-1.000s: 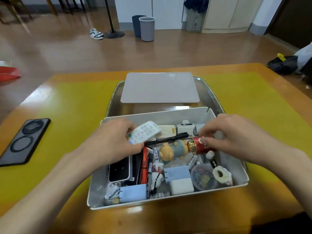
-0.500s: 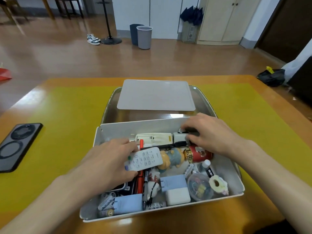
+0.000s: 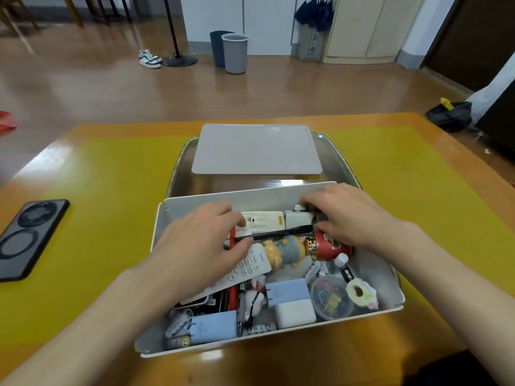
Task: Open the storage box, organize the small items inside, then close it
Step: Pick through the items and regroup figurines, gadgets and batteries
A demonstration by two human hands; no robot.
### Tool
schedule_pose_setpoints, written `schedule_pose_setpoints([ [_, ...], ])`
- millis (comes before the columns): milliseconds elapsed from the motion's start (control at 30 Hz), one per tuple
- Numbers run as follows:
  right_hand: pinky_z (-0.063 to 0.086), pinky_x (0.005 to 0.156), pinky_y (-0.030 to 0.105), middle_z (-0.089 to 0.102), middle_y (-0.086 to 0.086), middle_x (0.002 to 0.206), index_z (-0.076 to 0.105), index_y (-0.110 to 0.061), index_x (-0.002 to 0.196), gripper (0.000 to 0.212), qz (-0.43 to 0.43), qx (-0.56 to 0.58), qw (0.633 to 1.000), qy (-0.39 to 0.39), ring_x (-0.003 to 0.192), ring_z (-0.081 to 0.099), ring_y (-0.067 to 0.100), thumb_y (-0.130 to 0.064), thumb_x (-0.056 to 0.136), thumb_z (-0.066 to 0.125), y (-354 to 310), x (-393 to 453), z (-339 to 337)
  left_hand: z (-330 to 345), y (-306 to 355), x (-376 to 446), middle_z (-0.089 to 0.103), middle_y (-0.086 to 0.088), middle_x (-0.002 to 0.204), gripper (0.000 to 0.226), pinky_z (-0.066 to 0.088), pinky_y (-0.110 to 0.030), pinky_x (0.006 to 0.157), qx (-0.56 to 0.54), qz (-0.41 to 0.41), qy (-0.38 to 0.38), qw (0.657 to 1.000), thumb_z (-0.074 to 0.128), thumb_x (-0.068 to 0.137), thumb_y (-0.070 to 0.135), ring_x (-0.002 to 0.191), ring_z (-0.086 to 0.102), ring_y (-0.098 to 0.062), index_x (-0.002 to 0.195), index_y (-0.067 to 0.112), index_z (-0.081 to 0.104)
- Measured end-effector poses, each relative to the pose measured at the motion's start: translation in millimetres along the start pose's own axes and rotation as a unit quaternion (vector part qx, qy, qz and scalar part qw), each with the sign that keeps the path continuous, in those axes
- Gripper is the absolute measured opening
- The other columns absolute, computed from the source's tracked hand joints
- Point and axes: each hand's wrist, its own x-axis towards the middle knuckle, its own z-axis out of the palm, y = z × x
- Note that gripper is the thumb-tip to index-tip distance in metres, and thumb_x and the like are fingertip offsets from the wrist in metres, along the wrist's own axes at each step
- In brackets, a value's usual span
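Sorting is underway: box [image 3: 167, 229] sits open on table centre, lid [image 3: 256, 149] off behind it, items inside still jumbled. Left hand [image 3: 200, 246] holds white remote [image 3: 245, 270]; right hand [image 3: 342, 215], fingers curled, grips sth small at back wall, can't tell what. Closing not yet done.

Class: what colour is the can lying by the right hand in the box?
Red can, with a gold neck; the head view shows it.

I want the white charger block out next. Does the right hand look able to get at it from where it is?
Probably yes. The white charger block lies uncovered near the box's front wall, and the right hand would only need to draw back over the red bottle.
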Motion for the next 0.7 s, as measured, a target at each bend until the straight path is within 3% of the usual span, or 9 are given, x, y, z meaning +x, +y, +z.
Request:
schedule_pose_setpoints([
  [167, 0.052, 0.083, 0.040, 0.065, -0.010, 0.109, 0.057, -0.028, 0.111, 0.038, -0.004, 0.053, 0.999, 0.009, 0.102, 0.059, 0.018, -0.022, 0.079, 0.076, -2.3, -2.8, -2.7, 17.6, 3.7, 25.3, 0.056, 0.019, 0.107, 0.027, 0.051, -0.033, 0.073, -0.050, 0.018, 0.009, 0.999, 0.051, 0.093, 0.050, 0.101, 0.052, -0.005, 0.113, 0.035, 0.061],
  [300, 0.054, 0.083, 0.042, 0.061, -0.010, 0.114, 0.057, -0.027, 0.119, 0.040, 0.009, 0.108, 0.994, 0.032, 0.105, 0.059, 0.016, -0.020, 0.084, 0.075, 1.3, -8.0, -4.6, 34.1, 10.2, 41.2, 0.064, 0.011, 0.087, 0.021, 0.039, -0.029, 0.054, -0.008, 0.028, -0.029, 0.999, 0.053, 0.095, 0.045, 0.086, 0.059, -0.016, 0.101, 0.034, 0.069],
  [433, 0.052, 0.083, 0.043, 0.057, -0.006, 0.111, 0.060, -0.023, 0.122, 0.035, 0.014, 0.120, 0.991, 0.056, 0.103, 0.057, 0.020, -0.019, 0.089, 0.070, 4.6, -9.5, -1.1, 30.8, 12.1, 54.2, 0.058, 0.011, 0.071, 0.012, 0.028, -0.028, 0.049, -0.012, 0.025, -0.047, 0.999, 0.059, 0.093, 0.038, 0.073, 0.055, -0.018, 0.087, 0.034, 0.068],
  [633, 0.037, 0.079, 0.030, 0.061, -0.007, 0.109, 0.068, -0.020, 0.125, 0.037, 0.067, 0.199, 0.968, 0.140, 0.099, 0.055, 0.014, -0.027, 0.088, 0.073, 9.2, -5.3, -5.5, -7.4, -15.0, 42.3, 0.063, 0.012, 0.073, 0.015, 0.034, -0.029, 0.052, 0.006, 0.005, 0.025, 1.000, 0.054, 0.095, 0.038, 0.073, 0.059, -0.019, 0.087, 0.033, 0.066],
  [700, 0.040, 0.078, 0.030, 0.066, -0.009, 0.107, 0.072, -0.021, 0.121, 0.035, 0.086, 0.245, 0.955, 0.141, 0.095, 0.057, 0.011, -0.033, 0.088, 0.074, 3.9, -5.4, -12.5, -22.2, -28.0, 32.9, 0.065, 0.013, 0.074, 0.014, 0.040, -0.030, 0.053, -0.005, -0.025, 0.056, 0.998, 0.055, 0.093, 0.038, 0.073, 0.060, -0.020, 0.086, 0.033, 0.066],
])
